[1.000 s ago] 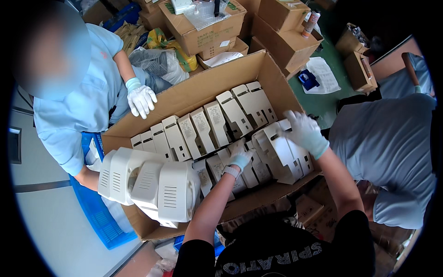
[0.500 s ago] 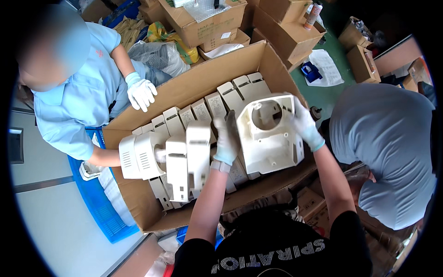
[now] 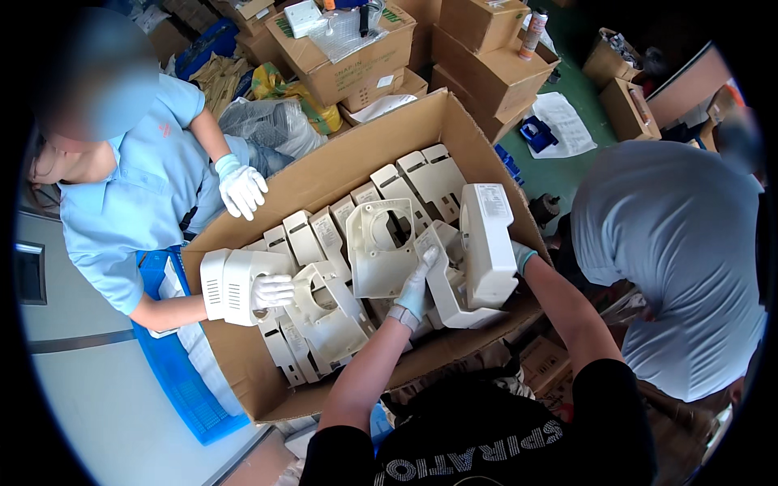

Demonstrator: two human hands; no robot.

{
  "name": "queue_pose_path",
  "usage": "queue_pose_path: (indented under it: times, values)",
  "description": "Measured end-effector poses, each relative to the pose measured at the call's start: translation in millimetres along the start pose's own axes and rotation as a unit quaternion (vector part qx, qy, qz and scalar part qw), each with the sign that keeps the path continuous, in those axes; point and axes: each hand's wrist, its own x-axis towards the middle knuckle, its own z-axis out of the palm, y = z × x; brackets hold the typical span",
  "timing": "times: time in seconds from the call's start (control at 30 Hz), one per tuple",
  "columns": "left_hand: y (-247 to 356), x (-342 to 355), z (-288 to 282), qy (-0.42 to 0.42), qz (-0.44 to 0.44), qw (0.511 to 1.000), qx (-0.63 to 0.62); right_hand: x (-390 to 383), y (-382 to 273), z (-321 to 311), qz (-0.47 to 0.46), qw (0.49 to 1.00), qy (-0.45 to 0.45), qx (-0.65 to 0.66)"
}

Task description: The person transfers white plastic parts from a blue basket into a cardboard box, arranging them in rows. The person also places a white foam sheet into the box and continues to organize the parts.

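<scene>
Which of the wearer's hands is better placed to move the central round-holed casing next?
Probably the left hand: close beside the round-holed casing. The right hand is farther off, mostly hidden behind an upright casing.

Fairly brt, soft lt; dk shadows low in carton point(image 3: 243, 356). Blk corners, fisheye bend @ edges; L co-worker's head point(image 3: 97, 73) blurred, white housings point(image 3: 491, 243) mostly sharp.

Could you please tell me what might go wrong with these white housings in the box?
The open-faced housing lying atop the packed rows could slide and scuff those beneath. The upright housing hides most of the right hand, which might get pinched against the cardboard box. The paired housings around the co-worker's arm might slip and knock others.
</scene>
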Motion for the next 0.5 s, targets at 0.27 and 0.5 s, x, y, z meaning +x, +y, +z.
queue_pose_path:
  times: [0.27,0.5]
  values:
    - [1,3,19,-0.019,0.114,0.961,0.250,-43,-84,3,0.000,0.912,0.172,0.372]
    - [-30,4,50,-0.015,0.174,0.966,0.189,-86,-185,-5,0.080,0.975,0.173,-0.114]
